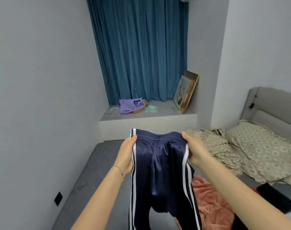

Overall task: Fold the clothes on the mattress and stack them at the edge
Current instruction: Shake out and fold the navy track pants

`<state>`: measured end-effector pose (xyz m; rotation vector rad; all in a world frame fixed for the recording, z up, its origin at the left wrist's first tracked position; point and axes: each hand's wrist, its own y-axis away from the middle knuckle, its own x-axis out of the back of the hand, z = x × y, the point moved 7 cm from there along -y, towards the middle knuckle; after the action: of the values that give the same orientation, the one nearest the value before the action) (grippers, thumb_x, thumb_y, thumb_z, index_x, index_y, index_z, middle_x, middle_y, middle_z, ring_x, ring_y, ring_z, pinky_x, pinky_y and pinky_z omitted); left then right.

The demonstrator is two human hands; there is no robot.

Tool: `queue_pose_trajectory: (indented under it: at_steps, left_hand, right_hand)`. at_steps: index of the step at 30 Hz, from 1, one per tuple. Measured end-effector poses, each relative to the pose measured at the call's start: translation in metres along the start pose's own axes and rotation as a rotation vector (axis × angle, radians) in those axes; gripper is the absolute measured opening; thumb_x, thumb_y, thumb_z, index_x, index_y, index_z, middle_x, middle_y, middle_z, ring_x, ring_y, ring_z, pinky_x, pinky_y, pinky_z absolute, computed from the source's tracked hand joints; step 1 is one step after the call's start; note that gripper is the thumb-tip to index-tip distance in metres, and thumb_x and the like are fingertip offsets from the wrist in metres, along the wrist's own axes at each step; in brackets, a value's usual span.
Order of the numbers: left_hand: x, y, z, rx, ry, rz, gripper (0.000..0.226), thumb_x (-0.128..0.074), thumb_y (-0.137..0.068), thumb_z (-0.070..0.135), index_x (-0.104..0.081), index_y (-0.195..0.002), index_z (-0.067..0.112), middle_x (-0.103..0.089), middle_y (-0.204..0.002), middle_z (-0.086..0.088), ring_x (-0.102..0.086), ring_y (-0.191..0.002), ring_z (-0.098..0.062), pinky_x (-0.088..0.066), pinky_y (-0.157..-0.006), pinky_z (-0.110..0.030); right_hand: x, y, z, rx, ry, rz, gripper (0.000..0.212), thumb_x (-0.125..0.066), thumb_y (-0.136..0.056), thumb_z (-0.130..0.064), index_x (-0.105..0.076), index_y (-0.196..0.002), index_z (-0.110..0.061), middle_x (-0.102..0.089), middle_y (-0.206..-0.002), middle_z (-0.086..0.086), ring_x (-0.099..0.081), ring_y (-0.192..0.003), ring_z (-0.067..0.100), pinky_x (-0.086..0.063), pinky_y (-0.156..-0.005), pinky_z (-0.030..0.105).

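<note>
The navy track pants (159, 166) hang at lower centre, held up by the waistband, likely so the legs drop straight before folding; the left hand (126, 155) and right hand (196, 151) each grip one side of the band, thumbs on top, forearms stretched forward; the hems run off the bottom edge, so whether they touch the grey mattress (95, 171) is unclear; a pink garment (211, 201) lies at lower right.
</note>
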<state>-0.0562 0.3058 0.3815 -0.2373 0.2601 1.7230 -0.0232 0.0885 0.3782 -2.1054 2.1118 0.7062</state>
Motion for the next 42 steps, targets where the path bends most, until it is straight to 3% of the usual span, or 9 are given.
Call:
queue_pose_trajectory:
  at_steps: [5,10,17,22,26,30,34,40,42]
  left_hand:
    - [-0.054,0.029,-0.008,-0.258,-0.284,-0.181,0.024,-0.046,-0.101,0.026,-0.066,-0.114,0.021,-0.071,-0.111,0.0,-0.065,-0.106,-0.016,-0.049,-0.092,-0.031]
    - [-0.068,0.042,-0.034,-0.259,-0.444,-0.394,0.036,-0.041,-0.102,0.033,-0.044,-0.137,0.039,-0.038,-0.149,0.019,-0.033,-0.136,0.006,-0.028,-0.108,-0.012]
    - [-0.01,0.017,-0.026,-0.209,-0.182,-0.135,0.027,-0.046,-0.099,0.027,-0.063,-0.111,0.01,-0.06,-0.129,-0.001,-0.057,-0.121,-0.015,-0.053,-0.09,-0.031]
    - [-0.015,0.012,-0.036,-0.075,-0.286,-0.385,0.042,-0.041,-0.101,0.039,-0.053,-0.133,0.015,-0.058,-0.135,-0.001,-0.051,-0.127,-0.015,-0.04,-0.108,-0.034]
    - [-0.015,0.025,-0.003,-0.154,-0.173,-0.435,0.026,-0.06,-0.088,0.023,-0.067,-0.11,0.011,-0.069,-0.112,-0.008,-0.065,-0.104,-0.018,-0.054,-0.085,-0.026]
    - [-0.026,0.043,0.019,-0.189,-0.268,-0.5,0.025,-0.061,-0.085,0.019,-0.067,-0.105,0.005,-0.071,-0.103,-0.01,-0.066,-0.094,-0.02,-0.054,-0.084,-0.029]
    - [-0.025,0.047,0.036,-0.195,-0.25,-0.53,0.036,-0.068,-0.082,0.025,-0.062,-0.105,-0.002,-0.07,-0.101,-0.011,-0.066,-0.092,-0.02,-0.054,-0.082,-0.028]
    - [0.035,0.048,-0.085,0.221,-0.793,-0.651,0.033,-0.044,-0.101,0.03,-0.065,-0.106,0.005,-0.071,-0.104,0.001,-0.064,-0.094,-0.006,-0.049,-0.088,-0.027]
    - [0.06,0.048,-0.113,0.327,-0.664,-0.61,0.032,-0.052,-0.097,0.03,-0.066,-0.095,0.001,-0.071,-0.094,-0.003,-0.064,-0.086,-0.009,-0.049,-0.08,-0.028]
  right_hand:
    - [-0.035,0.019,0.016,0.043,0.137,-0.175,0.022,-0.055,-0.096,-0.025,-0.065,-0.092,-0.006,-0.067,-0.062,0.0,-0.063,-0.054,0.01,-0.049,-0.051,0.021]
    - [-0.037,0.025,0.016,-0.087,0.163,-0.292,0.042,-0.059,-0.089,-0.046,-0.067,-0.095,-0.006,-0.07,-0.084,0.01,-0.068,-0.074,0.021,-0.053,-0.062,0.027]
    - [-0.023,0.029,0.018,0.05,0.246,-0.277,0.011,-0.062,-0.086,-0.003,-0.069,-0.094,-0.002,-0.074,-0.076,0.006,-0.069,-0.065,0.013,-0.053,-0.056,0.019]
    - [-0.048,0.063,0.014,0.092,0.161,-0.613,0.025,-0.067,-0.077,-0.007,-0.073,-0.101,-0.008,-0.071,-0.102,0.013,-0.07,-0.087,0.022,-0.057,-0.077,0.028]
    - [-0.034,0.079,0.006,0.127,0.235,-0.536,0.032,-0.068,-0.07,-0.007,-0.069,-0.102,-0.01,-0.072,-0.098,0.007,-0.07,-0.084,0.017,-0.055,-0.072,0.024]
    - [-0.04,0.097,0.003,0.193,0.496,-0.559,0.033,-0.072,-0.076,-0.039,-0.069,-0.106,-0.025,-0.073,-0.105,-0.005,-0.07,-0.096,0.013,-0.055,-0.078,0.02]
    - [-0.061,0.098,-0.005,0.317,0.495,-0.508,0.016,-0.066,-0.089,-0.031,-0.069,-0.105,-0.027,-0.073,-0.105,-0.008,-0.069,-0.097,0.01,-0.054,-0.08,0.021]
    - [-0.044,0.09,0.02,0.194,0.199,-0.458,0.03,-0.073,-0.078,-0.033,-0.069,-0.104,-0.018,-0.073,-0.103,0.0,-0.069,-0.093,0.015,-0.054,-0.077,0.023]
    - [-0.016,0.085,0.041,0.032,0.069,-0.393,0.035,-0.067,-0.075,-0.031,-0.067,-0.104,-0.011,-0.072,-0.104,0.008,-0.07,-0.09,0.019,-0.057,-0.077,0.028]
